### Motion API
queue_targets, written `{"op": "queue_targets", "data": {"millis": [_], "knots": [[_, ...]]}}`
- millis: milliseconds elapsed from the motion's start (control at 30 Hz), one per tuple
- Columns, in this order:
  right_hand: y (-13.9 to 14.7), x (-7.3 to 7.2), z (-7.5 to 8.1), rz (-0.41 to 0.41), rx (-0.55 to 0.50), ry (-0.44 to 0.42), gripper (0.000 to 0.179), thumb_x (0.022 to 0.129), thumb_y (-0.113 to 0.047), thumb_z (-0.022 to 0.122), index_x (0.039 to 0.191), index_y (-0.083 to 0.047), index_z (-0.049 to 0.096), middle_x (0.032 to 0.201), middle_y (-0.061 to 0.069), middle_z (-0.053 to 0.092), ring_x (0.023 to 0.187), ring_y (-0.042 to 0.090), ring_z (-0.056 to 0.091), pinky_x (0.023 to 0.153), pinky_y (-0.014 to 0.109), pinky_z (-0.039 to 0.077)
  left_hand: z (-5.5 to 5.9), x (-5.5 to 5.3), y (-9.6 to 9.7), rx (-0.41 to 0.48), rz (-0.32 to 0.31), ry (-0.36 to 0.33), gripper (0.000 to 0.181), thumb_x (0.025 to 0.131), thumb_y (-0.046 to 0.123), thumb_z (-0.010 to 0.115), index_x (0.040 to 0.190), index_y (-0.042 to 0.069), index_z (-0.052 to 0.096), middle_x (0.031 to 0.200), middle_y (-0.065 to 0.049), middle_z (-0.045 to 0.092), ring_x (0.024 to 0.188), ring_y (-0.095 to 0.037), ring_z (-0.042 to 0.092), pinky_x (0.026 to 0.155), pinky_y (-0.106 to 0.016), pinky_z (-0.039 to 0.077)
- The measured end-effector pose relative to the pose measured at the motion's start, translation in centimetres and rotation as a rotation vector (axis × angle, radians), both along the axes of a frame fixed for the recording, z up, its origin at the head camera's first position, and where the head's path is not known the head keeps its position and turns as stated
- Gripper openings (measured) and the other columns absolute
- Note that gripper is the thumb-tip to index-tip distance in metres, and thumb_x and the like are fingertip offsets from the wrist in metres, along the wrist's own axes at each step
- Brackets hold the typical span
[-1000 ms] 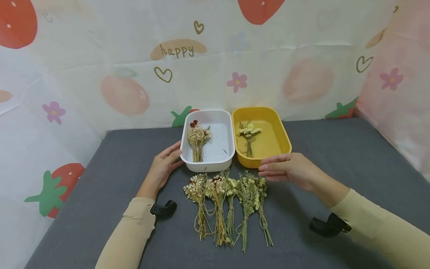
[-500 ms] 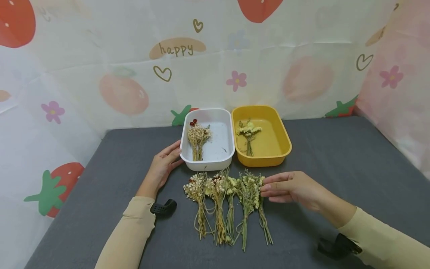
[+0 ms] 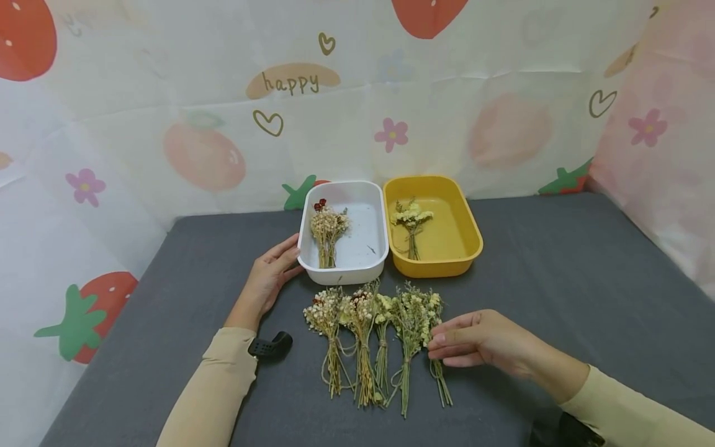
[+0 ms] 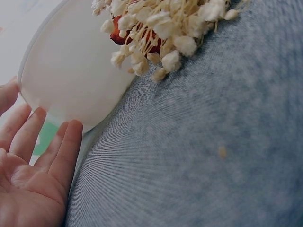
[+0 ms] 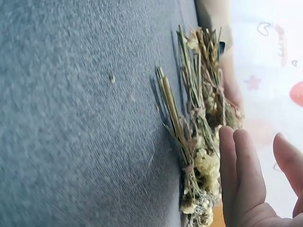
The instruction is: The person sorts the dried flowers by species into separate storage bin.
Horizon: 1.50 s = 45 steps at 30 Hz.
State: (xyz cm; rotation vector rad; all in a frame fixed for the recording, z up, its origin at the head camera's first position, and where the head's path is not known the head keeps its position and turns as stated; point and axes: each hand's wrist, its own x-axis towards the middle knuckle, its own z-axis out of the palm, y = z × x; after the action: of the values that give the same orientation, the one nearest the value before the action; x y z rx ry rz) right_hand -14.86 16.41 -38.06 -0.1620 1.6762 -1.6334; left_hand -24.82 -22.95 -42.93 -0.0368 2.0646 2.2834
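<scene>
Her flat left hand (image 3: 272, 273) steadies the white tub (image 3: 343, 233) at nine o'clock while her loose right hand (image 3: 480, 338) touches the rightmost dried bunch (image 3: 432, 329).

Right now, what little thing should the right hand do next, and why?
Probably close its fingers round the rightmost yellow-green dried flower bunch. The right hand lies open with its fingertips at that bunch on the grey table, gripping nothing. The yellow plastic tray already holds a similar yellow bunch.
</scene>
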Motion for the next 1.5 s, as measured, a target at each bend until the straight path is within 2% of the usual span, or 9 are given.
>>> {"op": "queue_targets", "data": {"millis": [367, 733, 967, 1200, 1500], "knots": [[-0.7, 0.4, -0.6, 0.022, 0.014, -0.038, 0.043, 0.097, -0.019, 0.065, 0.128, 0.010, 0.059, 0.111, 0.010, 0.075, 0.104, 0.018, 0.072, 0.093, 0.034, 0.060, 0.0, 0.0, 0.0, 0.003, -0.002, 0.002, 0.057, 0.101, 0.022, 0.059, 0.153, 0.010, 0.039, 0.158, -0.010, 0.040, 0.125, -0.005, 0.055, 0.098, -0.022, 0.055], [-1.5, 0.8, -1.5, 0.028, 0.004, -0.104, 0.054, 0.096, -0.014, 0.065, 0.136, 0.017, 0.047, 0.109, 0.008, 0.075, 0.101, 0.019, 0.072, 0.091, 0.033, 0.061, -0.1, -0.1, -0.1, 0.001, -0.004, 0.006, 0.055, 0.102, 0.021, 0.057, 0.154, 0.010, 0.039, 0.159, -0.010, 0.040, 0.124, -0.005, 0.056, 0.098, -0.022, 0.055], [-2.1, 1.1, -1.7, 0.020, 0.028, -0.129, 0.056, 0.095, -0.011, 0.066, 0.138, 0.018, 0.045, 0.103, 0.005, 0.077, 0.098, 0.017, 0.073, 0.089, 0.032, 0.061, 0.0, 0.0, 0.0, 0.000, -0.003, -0.011, 0.054, 0.103, 0.019, 0.057, 0.153, 0.011, 0.040, 0.158, -0.007, 0.041, 0.128, -0.008, 0.054, 0.098, -0.021, 0.055], [-2.8, 1.4, -1.8, -0.004, 0.033, -0.100, 0.058, 0.093, -0.007, 0.067, 0.139, 0.018, 0.043, 0.111, 0.011, 0.075, 0.098, 0.016, 0.073, 0.090, 0.032, 0.061, 0.0, 0.0, -0.1, -0.003, 0.003, -0.004, 0.055, 0.102, 0.019, 0.057, 0.153, 0.011, 0.040, 0.159, -0.009, 0.040, 0.126, -0.006, 0.055, 0.099, -0.022, 0.054], [-3.5, 1.9, -2.1, -0.061, 0.020, -0.059, 0.048, 0.094, -0.010, 0.066, 0.133, 0.015, 0.052, 0.111, 0.010, 0.074, 0.101, 0.017, 0.072, 0.094, 0.038, 0.060, -0.1, -0.1, 0.0, -0.011, -0.005, -0.006, 0.054, 0.103, 0.020, 0.057, 0.153, 0.011, 0.040, 0.159, -0.007, 0.040, 0.129, -0.008, 0.053, 0.099, -0.022, 0.054]]}}
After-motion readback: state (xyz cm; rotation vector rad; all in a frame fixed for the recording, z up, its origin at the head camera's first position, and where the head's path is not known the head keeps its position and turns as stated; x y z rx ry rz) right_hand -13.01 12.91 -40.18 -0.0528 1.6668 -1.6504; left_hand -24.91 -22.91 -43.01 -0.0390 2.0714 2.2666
